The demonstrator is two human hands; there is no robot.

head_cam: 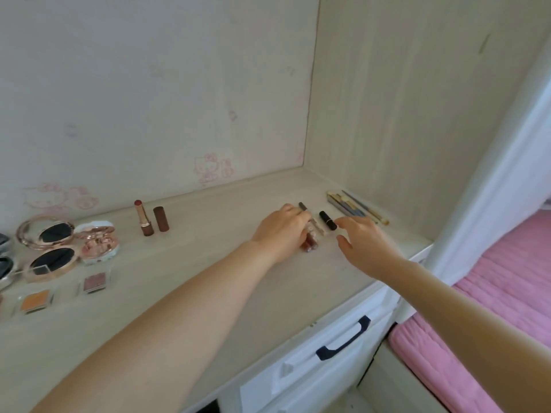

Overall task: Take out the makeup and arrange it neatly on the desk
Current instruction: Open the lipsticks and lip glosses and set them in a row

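Two bare hands work a pale wood-grain desk [185,263]. Left hand [280,231] curls its fingers over a cluster of reddish-brown lip-gloss tubes [310,242] at centre right, gripping them; right hand [365,242], fingers spread and holding nothing, hovers just beside a black lipstick tube [328,224]. Slim gold-tipped pencils [354,207] lie farther right, round compacts [44,236] far left. Nudging each tube parallel, ends level, would likely keep the row tidy without rolling.
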